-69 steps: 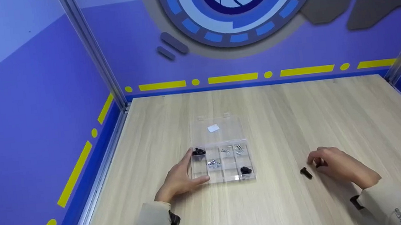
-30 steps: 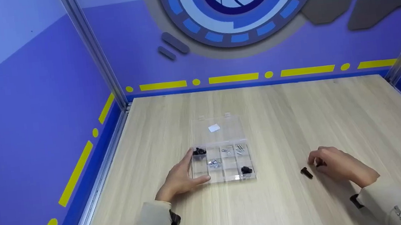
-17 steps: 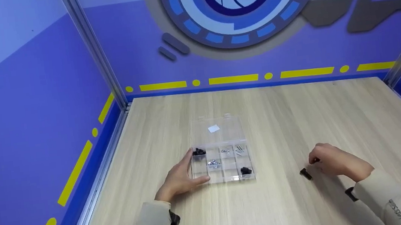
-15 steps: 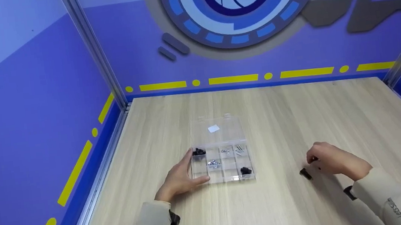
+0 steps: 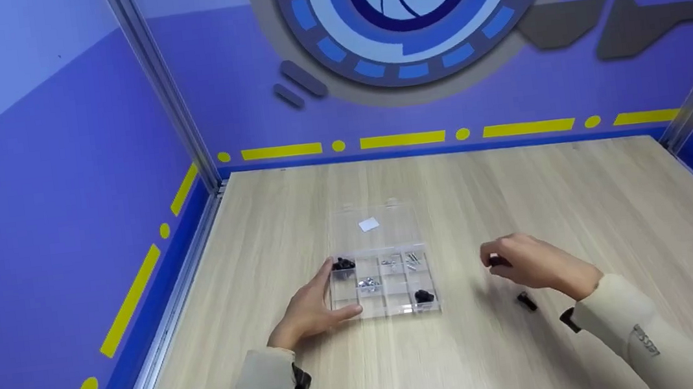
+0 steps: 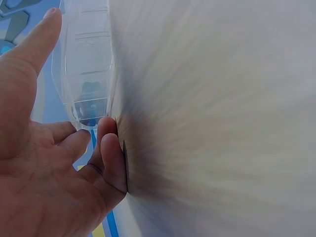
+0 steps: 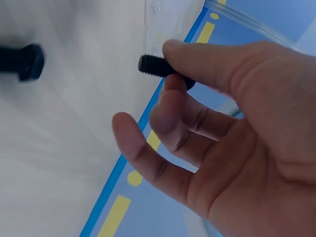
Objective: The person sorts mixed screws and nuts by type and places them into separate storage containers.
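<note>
The clear compartment box lies on the table with its lid laid back. My left hand rests along its left side, thumb straight at the front left corner; in the left wrist view the fingertips touch the box's end. My right hand is raised right of the box, thumb and fingers pinching a black bolt, its threaded end sticking out. Another black bolt lies on the table below that hand, its head showing in the right wrist view.
Black parts fill the box's back left compartment, and more black parts its front right one. Small silvery pieces lie in other compartments. The lid carries a white label. Blue walls bound the table.
My right hand has lifted a black bolt off the table and moved left and away from me, towards the box. The other bolt stays where it lay. The left hand has not moved.
</note>
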### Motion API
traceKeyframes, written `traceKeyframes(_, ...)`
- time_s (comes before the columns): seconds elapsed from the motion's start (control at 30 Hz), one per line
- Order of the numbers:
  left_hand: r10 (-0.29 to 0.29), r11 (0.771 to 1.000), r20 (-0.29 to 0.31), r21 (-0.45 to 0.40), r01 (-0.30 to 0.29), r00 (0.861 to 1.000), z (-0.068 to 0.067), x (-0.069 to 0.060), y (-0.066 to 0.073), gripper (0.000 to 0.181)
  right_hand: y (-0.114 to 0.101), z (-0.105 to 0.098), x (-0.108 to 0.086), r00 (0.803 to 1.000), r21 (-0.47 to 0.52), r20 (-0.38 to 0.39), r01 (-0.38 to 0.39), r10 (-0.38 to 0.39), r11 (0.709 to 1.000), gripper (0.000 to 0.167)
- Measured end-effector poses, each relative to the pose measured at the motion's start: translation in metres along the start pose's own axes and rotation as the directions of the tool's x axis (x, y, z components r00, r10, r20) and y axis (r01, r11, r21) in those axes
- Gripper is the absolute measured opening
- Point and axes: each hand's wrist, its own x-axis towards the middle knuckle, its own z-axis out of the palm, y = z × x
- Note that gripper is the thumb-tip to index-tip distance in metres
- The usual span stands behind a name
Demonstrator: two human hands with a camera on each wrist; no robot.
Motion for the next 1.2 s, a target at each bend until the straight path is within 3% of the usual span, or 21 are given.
traceKeyframes(0.17,0.0,1.0,-0.002,0.004,0.0,1.0,0.001,0.0,-0.002,0.116,-0.006,0.006,0.014,0.999,-0.035,-0.039,0.028,-0.029,0.999,0.022)
traceKeyframes(0.37,0.0,1.0,-0.002,0.009,0.0,1.0,0.0,0.0,-0.002,0.117,-0.013,0.012,0.027,0.996,-0.022,-0.061,0.066,-0.067,0.998,0.016)
traceKeyframes(0.7,-0.006,1.0,-0.004,0.008,0.006,1.0,0.001,0.001,-0.003,0.119,-0.027,0.017,0.042,0.996,-0.013,-0.009,0.084,-0.084,0.996,0.014)
traceKeyframes(0.9,0.008,1.0,-0.005,0.005,-0.008,1.0,0.001,0.001,-0.004,0.118,-0.036,0.021,0.053,0.993,-0.021,-0.01,0.118,-0.118,0.993,0.011)
traceKeyframes(1.2,0.018,1.0,-0.007,0.004,-0.018,1.0,0.0,0.001,-0.002,0.117,-0.044,0.034,0.059,0.994,0.025,0.006,0.109,-0.11,0.994,0.012)
